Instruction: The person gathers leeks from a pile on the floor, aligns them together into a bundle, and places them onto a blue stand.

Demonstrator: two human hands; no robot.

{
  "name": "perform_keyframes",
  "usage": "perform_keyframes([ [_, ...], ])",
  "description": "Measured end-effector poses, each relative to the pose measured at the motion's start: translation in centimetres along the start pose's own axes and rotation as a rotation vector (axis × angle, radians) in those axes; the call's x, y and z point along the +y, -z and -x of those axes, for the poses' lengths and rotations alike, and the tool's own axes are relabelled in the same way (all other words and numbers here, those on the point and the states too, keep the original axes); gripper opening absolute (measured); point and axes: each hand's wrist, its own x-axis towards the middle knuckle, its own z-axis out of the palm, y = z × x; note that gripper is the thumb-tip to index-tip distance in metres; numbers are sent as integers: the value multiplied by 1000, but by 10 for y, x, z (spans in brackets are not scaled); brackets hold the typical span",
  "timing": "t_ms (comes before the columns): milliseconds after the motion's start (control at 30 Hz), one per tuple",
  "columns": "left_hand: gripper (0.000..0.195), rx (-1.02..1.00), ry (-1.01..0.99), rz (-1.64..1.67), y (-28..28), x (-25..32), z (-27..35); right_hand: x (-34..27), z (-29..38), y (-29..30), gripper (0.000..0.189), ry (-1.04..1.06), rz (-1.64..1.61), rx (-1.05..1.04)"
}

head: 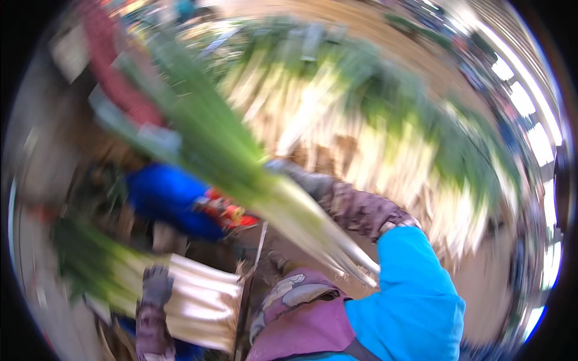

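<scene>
My right hand (305,178), in a grey glove, grips a few long leeks (275,194) partway along their length. These slant across the middle of the view, green leaves up and left, white roots near my blue sleeve (415,266); the leaves are motion-blurred. At the lower left my left hand (158,286), also gloved in grey, curls over a thick bundle of leeks (203,293). The white stalks of that bundle lie side by side with the roots to the right, by a dark upright edge (244,316). My fingertips are hard to make out on both hands.
A long heap of leeks (316,104) stretches across the top and right on a brown surface (487,280). Between the two bundles is a blue object (174,198) with a red patterned part. A red textured band (117,76), blurred, runs down the upper left.
</scene>
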Motion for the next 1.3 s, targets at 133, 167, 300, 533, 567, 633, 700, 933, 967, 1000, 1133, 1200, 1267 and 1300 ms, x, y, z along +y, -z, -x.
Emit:
perform_keyframes([
  [133,43,-255,-86,3,-39,-77,-41,72,25,7,69,-74,-309,48],
  [167,43,-267,-86,-7,-35,-75,-51,64,35,-17,75,-97,-331,62],
  [300,42,-235,-124,-17,-20,-92,-78,79,28,-61,85,-80,-472,54],
  [533,41,-126,-212,5,25,-98,-123,94,-11,-82,71,-171,-400,255],
  [567,41,-119,-215,9,29,-95,-131,87,-13,-91,83,-98,-323,156],
  [633,41,-103,-244,24,30,-90,-152,87,-8,-94,90,-78,-297,186],
  [700,41,-110,-250,43,25,-83,-169,80,-6,-91,86,-97,-370,231],
  [933,40,-134,-225,86,-18,-97,-170,98,-37,-71,66,-176,-316,183],
  [967,40,-151,-229,58,-17,-90,-176,103,-36,-70,71,-16,-363,77],
  [1000,40,-168,-209,29,-17,-87,-178,110,-34,-70,62,-36,-564,46],
  [1133,41,-207,-149,-34,-9,-90,-177,126,-32,-50,66,-92,-494,174],
  [1200,41,-222,-129,-44,-12,-91,-172,134,-32,-50,66,-80,-517,176],
  [1267,41,-211,-87,-44,-9,-105,-167,122,-32,-59,67,-84,-522,161],
  [1300,41,-210,-69,-44,-8,-108,-163,117,-30,-61,67,-82,-533,155],
])
